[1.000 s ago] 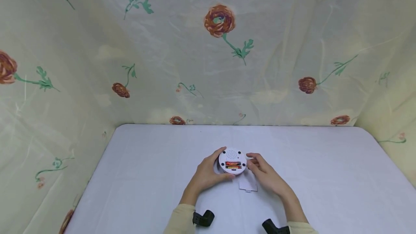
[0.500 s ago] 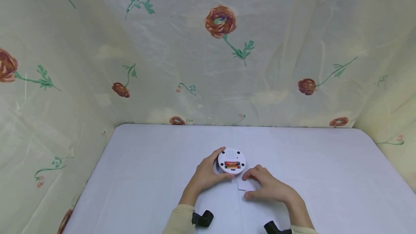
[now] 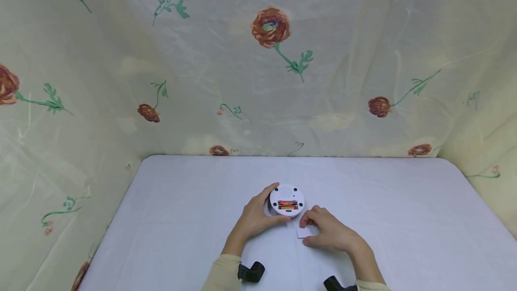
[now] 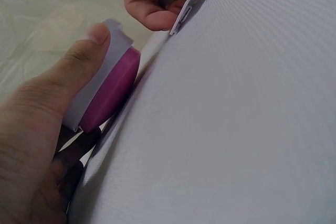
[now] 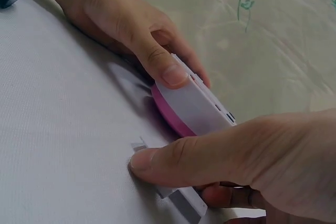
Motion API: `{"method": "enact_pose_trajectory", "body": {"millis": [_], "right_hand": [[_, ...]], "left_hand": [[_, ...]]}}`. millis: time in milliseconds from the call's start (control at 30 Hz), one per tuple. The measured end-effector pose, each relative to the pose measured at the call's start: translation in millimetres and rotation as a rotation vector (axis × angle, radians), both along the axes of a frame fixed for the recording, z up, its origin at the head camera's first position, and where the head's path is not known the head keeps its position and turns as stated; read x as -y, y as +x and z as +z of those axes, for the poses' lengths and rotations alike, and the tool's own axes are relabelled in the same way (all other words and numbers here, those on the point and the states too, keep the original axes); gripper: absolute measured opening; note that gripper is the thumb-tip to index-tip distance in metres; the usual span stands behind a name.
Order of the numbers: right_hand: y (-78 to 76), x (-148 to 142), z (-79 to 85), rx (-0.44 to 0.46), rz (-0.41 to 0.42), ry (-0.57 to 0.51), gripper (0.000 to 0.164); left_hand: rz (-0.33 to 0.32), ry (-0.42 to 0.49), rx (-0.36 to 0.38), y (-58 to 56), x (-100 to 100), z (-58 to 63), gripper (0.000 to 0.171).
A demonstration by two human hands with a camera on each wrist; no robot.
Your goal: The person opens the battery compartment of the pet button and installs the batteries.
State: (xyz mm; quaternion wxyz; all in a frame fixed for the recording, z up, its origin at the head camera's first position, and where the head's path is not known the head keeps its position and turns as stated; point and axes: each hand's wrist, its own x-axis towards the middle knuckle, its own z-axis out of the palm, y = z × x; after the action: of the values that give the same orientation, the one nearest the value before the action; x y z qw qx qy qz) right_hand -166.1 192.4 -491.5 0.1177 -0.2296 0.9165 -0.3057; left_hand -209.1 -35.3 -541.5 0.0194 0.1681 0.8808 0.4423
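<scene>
My left hand (image 3: 255,217) grips a round white battery-powered device (image 3: 286,193) by its side, thumb at the near edge. Its face shows speaker holes, dark feet and an uncovered compartment with two orange-and-black batteries (image 3: 287,205). In the left wrist view the device's magenta underside (image 4: 113,93) faces the tabletop. Just right of it, my right hand (image 3: 334,233) pinches a white battery cover (image 3: 302,233) between thumb and fingers. In the right wrist view the thumb lies over the cover (image 5: 188,206), hiding part of it; small tabs stick out from its edge.
A white cloth covers the table (image 3: 194,201) around both hands. Behind it hangs a pale flowered curtain (image 3: 323,102), which also closes off both sides. A black wrist camera (image 3: 252,273) is strapped to the left wrist.
My right hand has come away from the device's right edge, down to the battery cover lying on the table, and now pinches it. The left hand keeps the device in place.
</scene>
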Motion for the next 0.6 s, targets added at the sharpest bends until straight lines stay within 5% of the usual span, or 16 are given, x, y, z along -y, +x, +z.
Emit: {"method": "enact_pose_trajectory", "body": {"millis": [600], "right_hand": [[-2.6, -6.8, 3.9, 0.015, -0.038, -0.093, 0.027]], "left_hand": [[0.000, 0.013, 0.020, 0.2, 0.3, 0.1, 0.095]]}}
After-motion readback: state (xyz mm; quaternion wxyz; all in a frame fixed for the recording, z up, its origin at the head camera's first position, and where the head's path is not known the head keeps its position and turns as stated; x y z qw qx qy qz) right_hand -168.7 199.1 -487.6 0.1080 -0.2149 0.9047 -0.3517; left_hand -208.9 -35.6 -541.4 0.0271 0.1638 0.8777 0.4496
